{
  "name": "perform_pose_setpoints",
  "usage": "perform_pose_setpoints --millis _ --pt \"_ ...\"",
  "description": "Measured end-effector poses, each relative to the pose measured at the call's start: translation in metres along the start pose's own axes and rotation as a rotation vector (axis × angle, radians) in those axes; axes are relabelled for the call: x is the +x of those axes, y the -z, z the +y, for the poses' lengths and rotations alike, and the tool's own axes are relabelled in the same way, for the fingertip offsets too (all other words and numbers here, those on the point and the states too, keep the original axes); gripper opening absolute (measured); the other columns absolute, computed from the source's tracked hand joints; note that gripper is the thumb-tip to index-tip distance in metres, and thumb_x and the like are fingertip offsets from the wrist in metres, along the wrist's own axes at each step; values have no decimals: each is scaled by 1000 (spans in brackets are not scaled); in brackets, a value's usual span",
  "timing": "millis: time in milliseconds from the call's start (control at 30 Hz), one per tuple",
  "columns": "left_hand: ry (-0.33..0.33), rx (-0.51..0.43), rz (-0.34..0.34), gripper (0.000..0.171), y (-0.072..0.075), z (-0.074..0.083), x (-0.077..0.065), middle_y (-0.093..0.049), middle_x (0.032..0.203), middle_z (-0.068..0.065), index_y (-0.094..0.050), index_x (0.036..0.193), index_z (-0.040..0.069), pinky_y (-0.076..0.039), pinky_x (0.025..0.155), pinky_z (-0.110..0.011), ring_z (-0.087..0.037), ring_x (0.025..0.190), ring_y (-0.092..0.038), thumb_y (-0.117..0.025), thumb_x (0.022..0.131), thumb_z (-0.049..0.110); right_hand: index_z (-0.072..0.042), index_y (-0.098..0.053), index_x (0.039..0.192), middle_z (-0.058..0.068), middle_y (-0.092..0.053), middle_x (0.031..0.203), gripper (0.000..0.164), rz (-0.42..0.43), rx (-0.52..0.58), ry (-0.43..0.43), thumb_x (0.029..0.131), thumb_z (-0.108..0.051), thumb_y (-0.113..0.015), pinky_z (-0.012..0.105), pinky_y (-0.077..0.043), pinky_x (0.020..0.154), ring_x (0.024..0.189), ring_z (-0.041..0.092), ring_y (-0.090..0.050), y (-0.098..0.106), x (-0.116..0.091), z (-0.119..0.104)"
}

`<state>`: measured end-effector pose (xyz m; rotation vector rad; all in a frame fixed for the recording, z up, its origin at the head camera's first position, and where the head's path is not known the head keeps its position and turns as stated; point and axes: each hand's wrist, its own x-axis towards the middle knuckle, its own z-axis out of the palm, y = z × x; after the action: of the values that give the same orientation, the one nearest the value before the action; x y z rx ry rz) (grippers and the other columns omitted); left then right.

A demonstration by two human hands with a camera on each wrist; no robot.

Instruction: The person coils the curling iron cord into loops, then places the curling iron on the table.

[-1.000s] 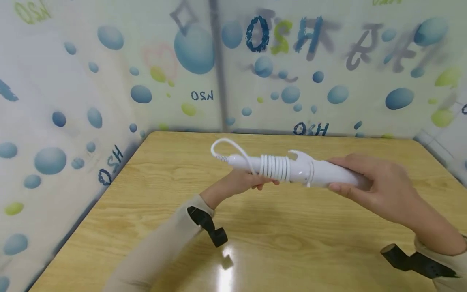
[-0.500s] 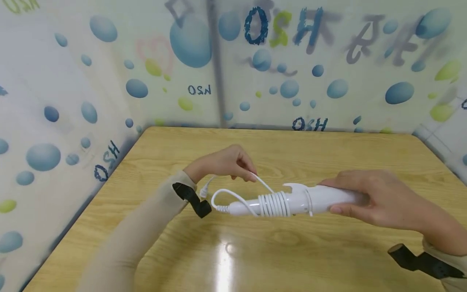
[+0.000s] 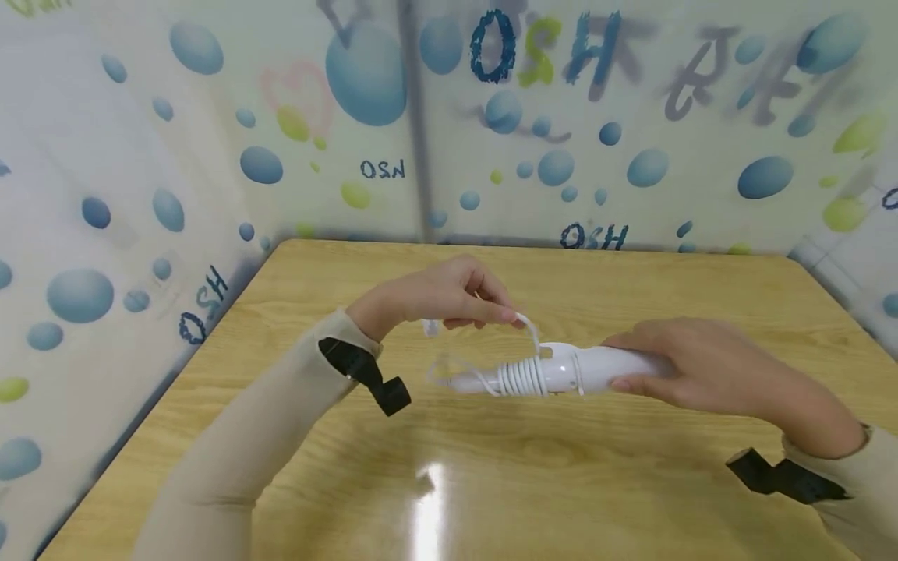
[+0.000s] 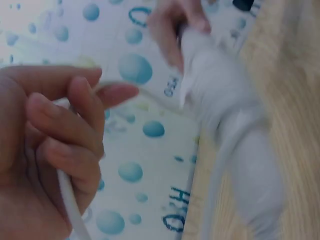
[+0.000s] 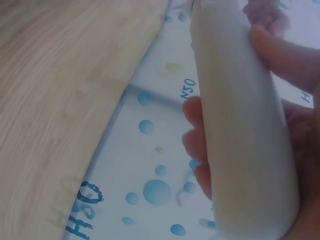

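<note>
A white curling iron [image 3: 592, 369] with a lever on its side is held level above the table. Its white cord [image 3: 522, 377] is wound in several turns around the narrower left part. My right hand [image 3: 708, 366] grips the thick right end; in the right wrist view, fingers and thumb wrap that smooth white body [image 5: 240, 125]. Between thumb and forefinger, my left hand [image 3: 463, 294] pinches the cord's free length just above the coils. More cord [image 4: 70, 200] runs through the left palm in the left wrist view. The pale plug [image 3: 431, 327] hangs below the left wrist.
A wood-grain table [image 3: 561, 483] lies beneath both hands. Walls with blue and green bubble prints [image 3: 554, 167] stand behind and to the left. Black camera mounts [image 3: 368, 378] are strapped to both sleeves.
The left hand was beneath the coils, then rose with the cord pinched and has moved right, toward the lever. The curling iron first dropped lower in view, then shifted slightly up and left.
</note>
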<state>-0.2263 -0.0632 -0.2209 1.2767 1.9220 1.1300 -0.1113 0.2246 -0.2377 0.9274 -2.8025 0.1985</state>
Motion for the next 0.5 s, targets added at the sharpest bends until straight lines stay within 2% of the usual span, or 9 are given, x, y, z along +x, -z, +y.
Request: perform_pose_setpoints --millis 100,200,267,367,433,500 --pt "-36 -27 -57 25 -12 9 -6 -54 69 -6 -63 113 1 -31 41 -27 -18 41 -35 -47 96 10 -13 -67 111 -6 -64 90 42 -12 -11 -79 83 -45 -64 29 -41 53 67 6 -53 -2 7 5" --pt "-31 -82 -58 34 -25 12 -9 -53 76 -7 -47 131 0 -37 44 -27 -20 45 -41 -38 99 7 -7 -64 114 5 -66 94 47 18 -31 -168 85 -43 -62 34 -43 54 69 14 -56 -4 12 12" --pt "-20 -120 -14 41 -35 11 -10 -54 80 -9 -34 141 3 -40 46 -27 -18 47 -45 -33 100 6 -4 -63 115 10 -66 96 50 58 -56 -216 86 -45 -60 35 -43 52 68 17 -57 -5 14 16" --pt "-17 -149 58 49 -49 7 -8 -57 80 -11 -16 148 11 -45 51 -28 -17 50 -51 -29 101 5 -6 -64 115 13 -66 94 51 163 -76 -277 84 -47 -61 32 -38 46 63 17 -54 -6 16 20" --pt "-40 -173 104 52 -57 2 -4 -56 79 -13 -11 148 12 -47 56 -28 -16 54 -53 -28 100 3 -7 -64 114 14 -66 94 51 251 -72 -310 83 -47 -63 31 -35 44 60 18 -53 -5 17 22" --pt "-73 -211 158 51 -65 -4 1 -55 78 -14 -13 148 11 -49 60 -29 -15 58 -55 -29 100 2 -7 -65 113 15 -66 95 50 337 -46 -323 81 -46 -65 31 -34 44 61 21 -55 -5 16 24"
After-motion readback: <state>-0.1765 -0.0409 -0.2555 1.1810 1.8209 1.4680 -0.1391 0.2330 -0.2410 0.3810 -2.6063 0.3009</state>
